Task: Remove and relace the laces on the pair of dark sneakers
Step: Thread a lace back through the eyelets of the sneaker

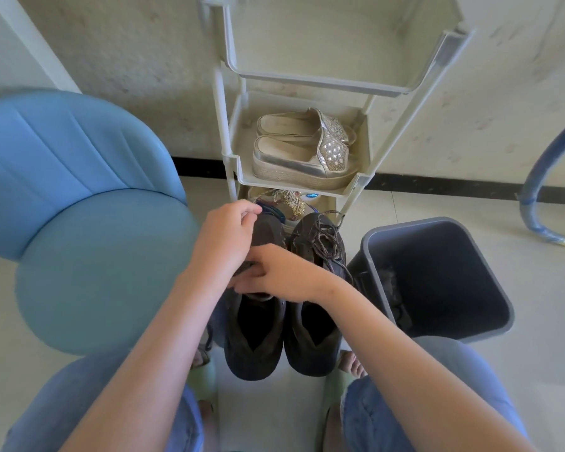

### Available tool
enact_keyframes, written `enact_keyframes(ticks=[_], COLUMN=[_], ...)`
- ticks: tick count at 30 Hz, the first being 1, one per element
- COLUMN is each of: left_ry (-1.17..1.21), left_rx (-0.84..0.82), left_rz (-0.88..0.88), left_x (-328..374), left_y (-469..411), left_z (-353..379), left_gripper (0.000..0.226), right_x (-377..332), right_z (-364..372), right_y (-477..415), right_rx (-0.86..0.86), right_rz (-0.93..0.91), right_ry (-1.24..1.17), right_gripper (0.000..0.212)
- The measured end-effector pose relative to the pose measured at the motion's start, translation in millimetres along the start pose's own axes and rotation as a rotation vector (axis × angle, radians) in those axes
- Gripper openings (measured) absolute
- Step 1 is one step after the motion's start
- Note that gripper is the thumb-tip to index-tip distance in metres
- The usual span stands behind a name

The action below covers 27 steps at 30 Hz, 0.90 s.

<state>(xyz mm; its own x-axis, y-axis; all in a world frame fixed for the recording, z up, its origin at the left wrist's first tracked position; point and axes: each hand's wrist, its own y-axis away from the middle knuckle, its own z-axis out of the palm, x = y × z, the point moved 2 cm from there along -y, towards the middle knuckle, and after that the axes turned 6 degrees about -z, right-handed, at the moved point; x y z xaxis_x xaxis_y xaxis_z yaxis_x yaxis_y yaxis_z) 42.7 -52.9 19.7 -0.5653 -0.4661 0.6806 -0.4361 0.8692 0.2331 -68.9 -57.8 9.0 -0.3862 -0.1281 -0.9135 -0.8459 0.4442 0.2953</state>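
Head view: we look down between our knees at the floor (470,370) in front of a shoe rack.
Dark sneakers: the pair stands side by side on the floor, touching, with the heels toward us and the toes just under the rack's lowest shelf.
Left sneaker (251,340): its mouth gapes toward us, and both hands cover its front half.
Right sneaker (317,324): it stands just beside the waste bin, and no hand touches it.
Laces (328,247): a loose grey tangle lies over the front of the right sneaker.
Left hand (224,238): it hovers over the left sneaker's toe with the fingers curled and the fingertips drawn to the thumb. We cannot tell whether they pinch anything.
Right hand (282,275): it reaches across to the left sneaker and grips the dark tongue area, with the thumb above and the fingers below.
Shoe rack (356,187): pale plastic tiers stand against the wall.
Silver platform slippers (304,151): the pair lies on the middle shelf.
Lowest shelf: we see glittery footwear there, mostly hidden.
Blue chair (88,249): it stands to our left, near the sneakers.
Grey waste bin (437,282): it stands to our right, tilted in the wide view.
Blue hose (535,177): it curves along the far right edge.
Our legs: blue jeans (405,402) and green sandals (206,373) flank the sneakers' heels.
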Motion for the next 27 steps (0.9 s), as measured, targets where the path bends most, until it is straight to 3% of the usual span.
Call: enact_keyframes(ticks=[2,4,6,10,14,16,19,27], left_ry=[0.016,-0.005,-0.039,-0.191,-0.489,-0.606,-0.677,-0.693], left_rx=[-0.007,-0.058,-0.142,-0.300,-0.534,-0.552,-0.464,-0.531], left_rz=[0.004,0.031,0.050,0.076,0.066,0.112,0.166,0.131], left_x=[3,8,15,26,27,24,25,27], left_y=[0,3,8,10,19,23,21,8], left_z=[2,8,20,48,81,94,101,110], left_gripper=[0.025,0.024,0.022,0.019,0.061,0.070,0.059,0.036], right_x=[5,16,29,49,56,64,73,100], right_z=[-15,-43,-71,-82,-74,-75,-83,-77], right_y=[-1,6,19,40,45,43,34,18], right_rx=[0.150,0.441,0.559,0.283,0.122,0.148,0.354,0.243], right_rz=[0.026,0.120,0.295,0.609,0.672,0.644,0.564,0.570], right_ry=[0.016,0.079,0.300,0.508,0.558,0.534,0.529,0.552], right_gripper=[0.026,0.025,0.020,0.020,0.033,0.031,0.028,0.021])
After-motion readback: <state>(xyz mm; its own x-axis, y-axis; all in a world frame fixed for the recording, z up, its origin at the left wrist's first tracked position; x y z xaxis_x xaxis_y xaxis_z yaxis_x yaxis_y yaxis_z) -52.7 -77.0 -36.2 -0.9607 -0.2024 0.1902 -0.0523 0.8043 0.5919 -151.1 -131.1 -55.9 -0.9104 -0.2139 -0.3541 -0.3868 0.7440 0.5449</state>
